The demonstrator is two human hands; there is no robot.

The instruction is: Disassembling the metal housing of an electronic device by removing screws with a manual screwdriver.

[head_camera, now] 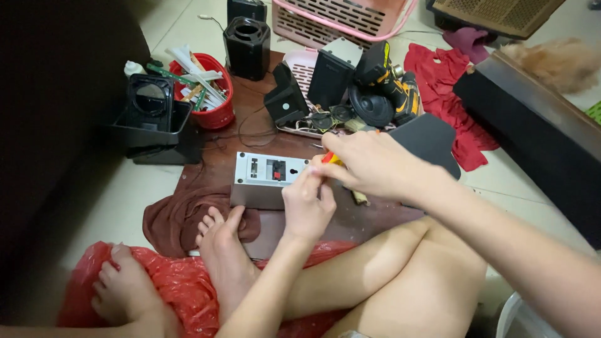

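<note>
A grey speaker box [266, 178] lies on a brown board, its back panel with a red and black terminal block facing up. My left hand [307, 203] rests at the box's right end, fingertips pinched at its edge. My right hand [369, 164] is closed around a screwdriver with a red and yellow handle [330, 158], its tip pointing toward the box's right end. The tip itself is hidden by my fingers.
A red bowl [216, 116] of sticks and parts, black speaker housings [153, 119] and a pink tray [300, 69] of speaker parts sit behind. A pink basket [338, 19], red cloth [438, 81], brown cloth [172, 219] and red plastic bag [181, 281] lie around my bare feet.
</note>
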